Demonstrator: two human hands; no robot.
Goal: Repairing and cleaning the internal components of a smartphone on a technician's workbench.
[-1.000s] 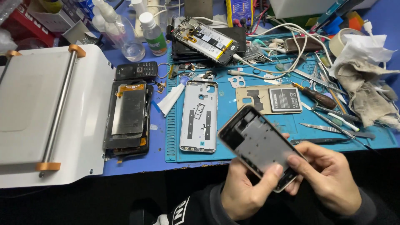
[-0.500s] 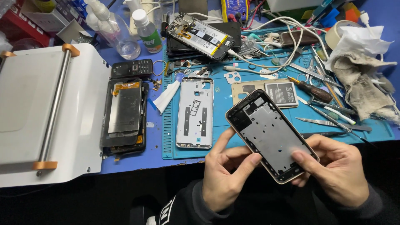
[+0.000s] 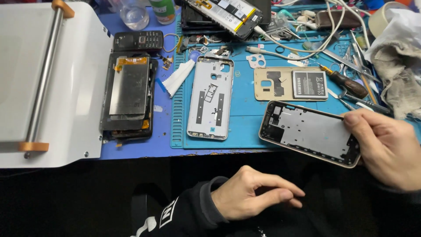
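My right hand grips one end of a phone middle frame, a dark shell with a silver inner plate, holding it nearly flat over the front edge of the blue mat. My left hand rests low in front of the table, fingers loosely curled, holding nothing. A silver back cover lies on the mat to the left of the frame. A gold frame with a battery lies just behind it.
A white screen-separator machine fills the left side. Beside it lies a disassembled display and a small black keypad phone. Screwdrivers and tweezers, cables, bottles and a rag crowd the back and right.
My left hand has let go of the phone frame and dropped toward my lap. The right hand has turned the frame flatter and carried it to the right.
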